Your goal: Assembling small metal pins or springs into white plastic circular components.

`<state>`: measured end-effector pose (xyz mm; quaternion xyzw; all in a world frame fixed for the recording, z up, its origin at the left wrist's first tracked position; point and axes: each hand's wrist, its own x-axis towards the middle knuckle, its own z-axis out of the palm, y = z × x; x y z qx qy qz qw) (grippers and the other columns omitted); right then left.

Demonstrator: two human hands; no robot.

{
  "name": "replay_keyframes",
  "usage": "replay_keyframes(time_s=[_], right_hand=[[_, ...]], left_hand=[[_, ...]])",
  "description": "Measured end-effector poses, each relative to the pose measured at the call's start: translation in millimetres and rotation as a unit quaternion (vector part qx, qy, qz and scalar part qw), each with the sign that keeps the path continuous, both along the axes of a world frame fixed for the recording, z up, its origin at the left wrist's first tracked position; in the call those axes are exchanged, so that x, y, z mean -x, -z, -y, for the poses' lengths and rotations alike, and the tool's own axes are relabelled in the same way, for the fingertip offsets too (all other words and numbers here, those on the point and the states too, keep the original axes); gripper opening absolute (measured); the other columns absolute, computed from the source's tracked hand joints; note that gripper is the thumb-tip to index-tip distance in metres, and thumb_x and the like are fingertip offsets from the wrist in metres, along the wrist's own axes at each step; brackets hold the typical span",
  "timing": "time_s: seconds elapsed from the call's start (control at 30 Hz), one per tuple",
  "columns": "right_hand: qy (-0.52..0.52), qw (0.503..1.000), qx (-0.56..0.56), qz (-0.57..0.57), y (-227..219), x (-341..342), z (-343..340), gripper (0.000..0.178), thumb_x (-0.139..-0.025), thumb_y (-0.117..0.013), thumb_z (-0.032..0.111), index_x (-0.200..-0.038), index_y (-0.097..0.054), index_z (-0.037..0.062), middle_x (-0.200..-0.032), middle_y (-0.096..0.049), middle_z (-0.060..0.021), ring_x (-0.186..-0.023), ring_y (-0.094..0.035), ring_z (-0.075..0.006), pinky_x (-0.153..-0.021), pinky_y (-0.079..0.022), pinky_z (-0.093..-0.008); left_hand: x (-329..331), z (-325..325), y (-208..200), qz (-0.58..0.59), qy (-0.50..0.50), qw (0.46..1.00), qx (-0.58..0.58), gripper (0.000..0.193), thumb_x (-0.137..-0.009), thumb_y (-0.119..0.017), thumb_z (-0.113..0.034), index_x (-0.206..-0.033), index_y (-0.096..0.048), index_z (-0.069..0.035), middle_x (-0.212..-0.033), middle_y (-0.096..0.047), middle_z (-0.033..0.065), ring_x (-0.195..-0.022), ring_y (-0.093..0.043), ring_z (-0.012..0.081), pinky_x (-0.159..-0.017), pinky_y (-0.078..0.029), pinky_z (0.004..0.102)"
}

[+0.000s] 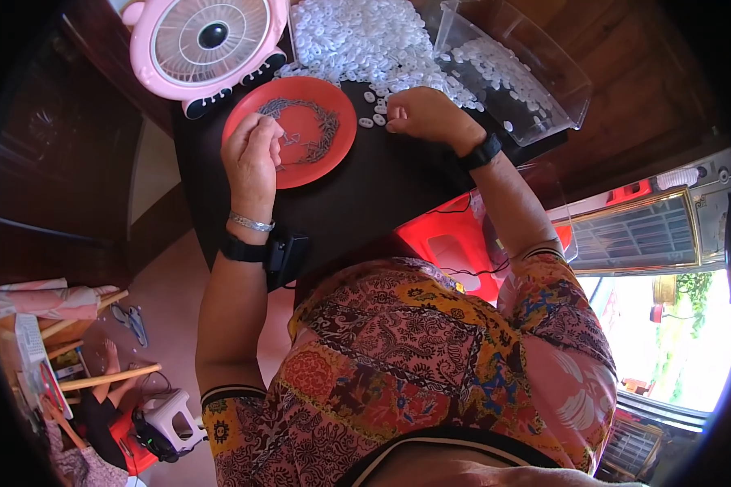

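On the dark table sits a red plate [346, 122] with many small grey metal pieces that look like screws [327, 134] spread in a ring. My left hand [253, 154] is over the plate's left side, fingers curled closed; whatever they hold is hidden. To the right of the plate, my right hand [430, 116] is closed too, its fingertips beside a few loose white oval plastic pieces [366, 122]. Anything in its grip cannot be made out. Behind both hands lies a big heap of similar white plastic pieces [357, 40].
A pink fan [211, 36] stands at the far left of the table [333, 211]. At the far right, a clear plastic bin [573, 89] holds more white pieces. A red stool [439, 235] is below the table's right edge. Another person's legs [110, 377] show at lower left.
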<state>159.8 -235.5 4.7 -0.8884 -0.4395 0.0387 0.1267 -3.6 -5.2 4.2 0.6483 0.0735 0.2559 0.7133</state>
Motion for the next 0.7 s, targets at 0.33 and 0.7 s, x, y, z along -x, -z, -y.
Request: replay_keyframes(time_s=[0.33, 0.7], right_hand=[[-0.028, 0.998, -0.044, -0.027, 1.5, -2.9, -1.9, 0.017, -0.075, -0.063, 0.019, -0.085, -0.061, 0.0056, -0.077, -0.063, -0.0108, -0.075, -0.062, -0.0284, -0.067, -0.048, -0.0367], [-0.036, 0.996, -0.070, 0.039, 4.6, 0.9, -1.4, 0.013, -0.074, -0.058, 0.012, -0.085, -0.061, 0.0064, -0.076, -0.063, -0.0098, -0.074, -0.061, -0.0271, -0.067, -0.048, -0.0356]], left_hand=[[0.9, -0.4, 2.0, 0.006, -0.012, 1.000, 0.003, 0.021, -0.088, -0.052, -0.016, -0.075, -0.056, -0.001, -0.067, -0.053, 0.0003, -0.053, -0.044, 0.0045, -0.045, -0.036, 0.0185], [-0.8, -1.2, 3.8, -0.004, -0.015, 1.000, -0.007, 0.020, -0.088, -0.053, -0.017, -0.075, -0.057, -0.002, -0.067, -0.054, 0.0004, -0.052, -0.045, 0.0042, -0.044, -0.036, 0.0180]])
